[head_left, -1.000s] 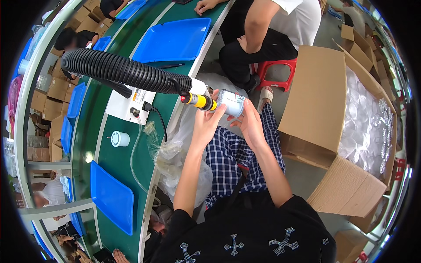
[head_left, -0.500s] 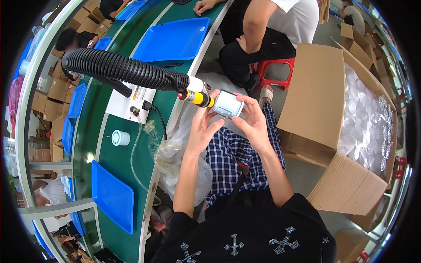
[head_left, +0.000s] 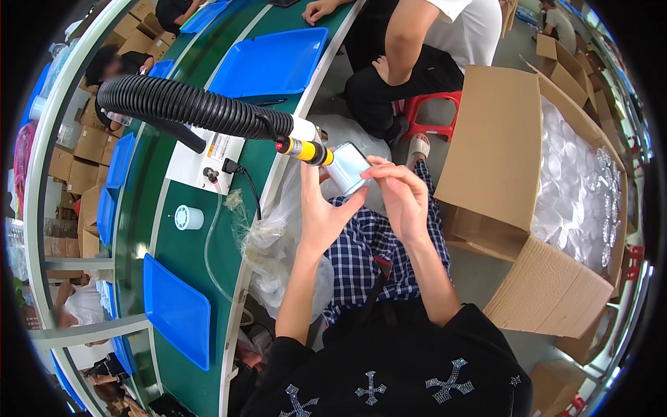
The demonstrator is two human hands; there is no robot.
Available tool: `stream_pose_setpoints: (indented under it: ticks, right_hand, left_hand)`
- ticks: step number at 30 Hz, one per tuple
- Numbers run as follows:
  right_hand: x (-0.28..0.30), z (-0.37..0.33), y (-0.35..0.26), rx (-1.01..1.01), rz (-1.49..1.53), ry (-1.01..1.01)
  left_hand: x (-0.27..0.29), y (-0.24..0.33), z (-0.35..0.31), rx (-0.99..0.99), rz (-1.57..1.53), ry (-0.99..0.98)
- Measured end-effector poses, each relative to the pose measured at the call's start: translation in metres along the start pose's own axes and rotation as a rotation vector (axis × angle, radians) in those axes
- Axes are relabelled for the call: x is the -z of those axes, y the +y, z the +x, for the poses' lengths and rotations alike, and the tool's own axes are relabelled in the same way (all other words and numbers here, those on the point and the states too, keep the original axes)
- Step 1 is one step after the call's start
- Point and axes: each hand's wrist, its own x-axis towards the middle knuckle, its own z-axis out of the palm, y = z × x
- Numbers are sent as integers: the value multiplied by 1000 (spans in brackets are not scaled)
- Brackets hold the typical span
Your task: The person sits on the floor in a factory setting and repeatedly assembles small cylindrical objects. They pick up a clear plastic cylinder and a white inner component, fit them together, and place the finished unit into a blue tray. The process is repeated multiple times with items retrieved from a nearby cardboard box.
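Above my lap I hold a clear, pale-blue cylindrical cup (head_left: 349, 168), tilted, with a dark line along its upper edge. My left hand (head_left: 321, 214) wraps it from the left and below, the thumb along its lower side. At the cup's right edge, the fingertips of my right hand (head_left: 403, 201) are pinched together against it. The yellow and black nozzle (head_left: 306, 150) points at the cup's left side, very close to it. From the nozzle a ribbed black hose (head_left: 201, 102) curves back over the bench.
The green bench (head_left: 182, 243) carries a white machine box (head_left: 194, 168), a small white round part (head_left: 188, 217) and blue trays (head_left: 177, 313). Crumpled plastic bags (head_left: 292, 267) hang at its edge. Right stands an open carton (head_left: 490, 139) of clear plastic pieces. A co-worker (head_left: 406, 52) sits ahead.
The cup has moved slightly left and turned in my hands, showing more of its clear side. My right hand has gone from spread fingers around it to a pinch at its edge.
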Motion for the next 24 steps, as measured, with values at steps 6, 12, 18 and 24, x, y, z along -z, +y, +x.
stream_pose_setpoints:
  ticks: [6,12,18,24]
  right_hand:
    - [-8,-4,-13,-44,-33,123]
    - [-26,-13,-23,31,-171,54]
    - [-44,-21,-31,72,23,129]
    - [-50,-21,-46,104,-82,132]
  left_hand:
    - [11,22,-18,-30,-67,-63]
    - [21,58,-36,-105,-228,-260]
    - [20,59,-47,-144,-288,-278]
    - [21,66,-49,-189,-177,-247]
